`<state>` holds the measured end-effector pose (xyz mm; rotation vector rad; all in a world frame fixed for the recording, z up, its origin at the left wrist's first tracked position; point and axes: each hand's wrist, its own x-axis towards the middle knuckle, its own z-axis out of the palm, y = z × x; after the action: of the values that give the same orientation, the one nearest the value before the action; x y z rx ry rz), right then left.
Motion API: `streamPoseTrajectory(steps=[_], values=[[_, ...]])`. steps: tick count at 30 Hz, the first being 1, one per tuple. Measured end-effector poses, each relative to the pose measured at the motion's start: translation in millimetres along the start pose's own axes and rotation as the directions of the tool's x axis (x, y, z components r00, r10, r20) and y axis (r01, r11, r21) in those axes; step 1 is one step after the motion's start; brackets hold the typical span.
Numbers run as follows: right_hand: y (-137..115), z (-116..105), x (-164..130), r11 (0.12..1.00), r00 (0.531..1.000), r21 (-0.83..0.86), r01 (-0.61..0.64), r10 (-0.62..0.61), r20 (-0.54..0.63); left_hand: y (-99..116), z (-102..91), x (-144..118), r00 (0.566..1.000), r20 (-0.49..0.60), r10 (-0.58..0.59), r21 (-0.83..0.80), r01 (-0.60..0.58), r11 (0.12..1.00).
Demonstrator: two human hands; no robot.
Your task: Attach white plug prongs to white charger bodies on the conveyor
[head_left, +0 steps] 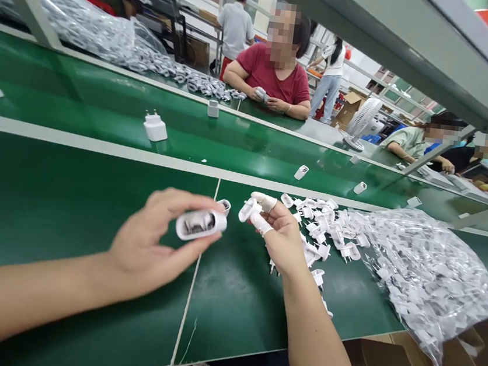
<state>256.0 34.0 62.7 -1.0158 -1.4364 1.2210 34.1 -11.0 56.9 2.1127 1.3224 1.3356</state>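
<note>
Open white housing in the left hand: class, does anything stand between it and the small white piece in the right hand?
Nothing visible blocks the gap from the white housing in the left hand to the small white piece in the right hand. Another white part shows partly behind the housing, apparently farther back.

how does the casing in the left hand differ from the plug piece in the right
The casing, in the left hand, looks larger than the plug piece in the right hand. The casing shows dark parts inside; the plug piece looks mostly white. Both are white with rounded ends.
</note>
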Motion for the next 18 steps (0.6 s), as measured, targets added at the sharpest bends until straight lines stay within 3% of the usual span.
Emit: streamPoseTrajectory(steps=[4,9,13,18], values=[[-5,3,-9,0.995,0.998,-0.099,0.032,-0.026,0.057,-14,23.1,-37,0.98,0.193,-0.052,-0.047,0.063,0.997],[-13,6,-16,0.992,0.99,-0.106,-0.074,0.086,0.112,-33,37.9,-32,0.925,0.339,-0.173,-0.114,0.223,0.968],[-15,10,-16,0.997,0.987,-0.07,0.045,-0.033,0.156,-38,34.5,-26,0.885,0.394,-0.248,-0.193,0.344,0.919],[-11,9,-20,0.885,0.974,-0.424,0.192,-0.12,0.191,-39,30.7,-22,0.895,0.392,-0.213,-0.186,0.304,0.934]])
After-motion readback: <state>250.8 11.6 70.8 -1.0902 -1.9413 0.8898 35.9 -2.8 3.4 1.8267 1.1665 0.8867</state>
